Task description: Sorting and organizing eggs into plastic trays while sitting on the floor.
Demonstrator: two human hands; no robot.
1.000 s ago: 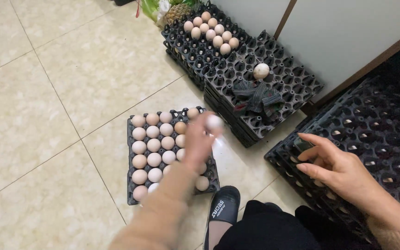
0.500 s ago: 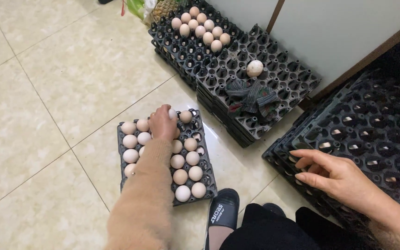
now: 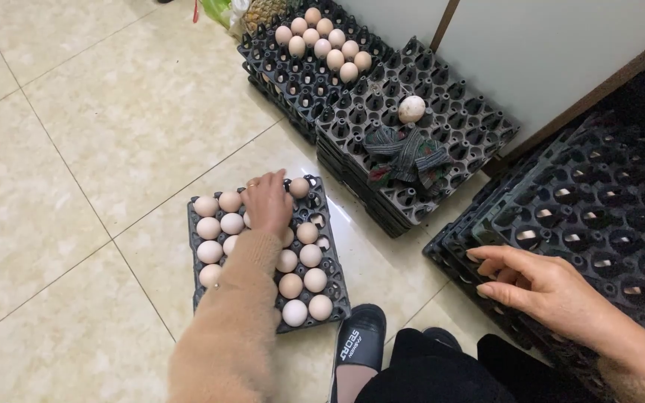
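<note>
On the tiled floor, a black egg tray [image 3: 263, 257] is shown; fragile, light eggs [image 3: 314, 257] are touched by the left hand [image 3: 266, 203]. The right hand [image 3: 543, 287], empty, rests on stacked trays [image 3: 599, 216]. Gentle fingertip grasping around each shell is judged advisable.

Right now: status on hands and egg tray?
Left hand palm-down on eggs in floor tray. Right hand open, resting on empty tray stack. Nothing blocking.
</note>
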